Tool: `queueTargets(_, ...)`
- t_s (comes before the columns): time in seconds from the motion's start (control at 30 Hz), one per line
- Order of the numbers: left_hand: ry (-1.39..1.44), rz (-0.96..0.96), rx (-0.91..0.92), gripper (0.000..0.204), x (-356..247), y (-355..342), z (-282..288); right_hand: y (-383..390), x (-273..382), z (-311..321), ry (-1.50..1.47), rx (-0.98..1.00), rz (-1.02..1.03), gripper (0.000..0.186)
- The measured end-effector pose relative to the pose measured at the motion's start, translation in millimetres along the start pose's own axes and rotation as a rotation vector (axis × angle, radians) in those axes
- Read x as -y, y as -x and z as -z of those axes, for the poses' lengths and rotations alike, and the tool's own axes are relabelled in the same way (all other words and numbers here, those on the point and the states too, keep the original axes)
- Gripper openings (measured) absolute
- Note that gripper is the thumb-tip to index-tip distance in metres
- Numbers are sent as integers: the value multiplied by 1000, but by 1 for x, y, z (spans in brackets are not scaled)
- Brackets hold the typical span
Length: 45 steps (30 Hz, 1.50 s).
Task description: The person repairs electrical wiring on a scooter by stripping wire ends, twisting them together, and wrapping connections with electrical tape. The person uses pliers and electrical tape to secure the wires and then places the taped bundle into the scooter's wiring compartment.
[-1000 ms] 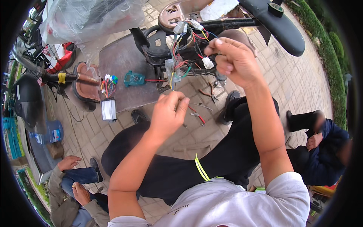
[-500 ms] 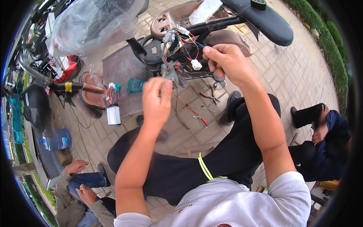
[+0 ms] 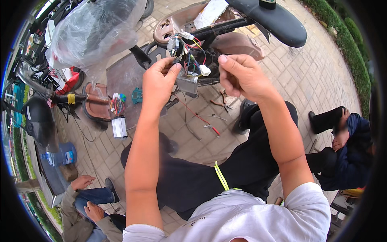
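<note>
My left hand [image 3: 159,82] is closed at the left side of a colourful wiring harness [image 3: 195,54], its thumb and fingertips pinched on dark wires. To the right of the harness is my right hand [image 3: 244,76], its fingers curled in against the thumb; whatever they hold is hidden. White plastic connectors hang among the wires, one of them a square white plug [image 3: 205,70] between my two hands. Just below the bundle sits a silver metal box [image 3: 188,85]. The harness comes out of a stripped scooter frame with a brown plastic body shell [image 3: 163,32].
A silver finned controller [image 3: 119,127] with wires lies on the left paving near a teal part [image 3: 137,95]. Pliers [image 3: 221,101] and a red cable [image 3: 201,118] lie below the frame. A black seat [image 3: 288,30] projects upper right. Two people sit at the lower left and right.
My left hand has moved up to the wires and pinched them. The right hand has shifted slightly down; a dark ring-shaped thing seen under its fingers before no longer shows.
</note>
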<state>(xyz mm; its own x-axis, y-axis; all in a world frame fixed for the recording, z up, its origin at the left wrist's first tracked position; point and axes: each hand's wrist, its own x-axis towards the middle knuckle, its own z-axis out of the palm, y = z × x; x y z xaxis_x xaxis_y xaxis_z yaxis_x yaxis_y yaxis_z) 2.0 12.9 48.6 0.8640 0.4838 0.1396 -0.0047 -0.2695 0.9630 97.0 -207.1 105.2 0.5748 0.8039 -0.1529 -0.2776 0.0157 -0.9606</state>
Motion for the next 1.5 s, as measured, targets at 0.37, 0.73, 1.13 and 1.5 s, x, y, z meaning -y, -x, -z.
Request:
queueTargets(0.37,101,-62,-85,31,0,-2,2,-22,-53,-9,981,-372,706,31)
queueTargets(0.73,-23,243,-114,28,70,35,54,-40,-80,-10,983,-486,800,13)
queueTargets(1.13,346,88,22,14,51,-26,-24,-53,-26,32,1061,-564,877,7)
queueTargets(1.5,198,-38,-224,27,38,5,8,-65,-19,49,1012,-601,843,11)
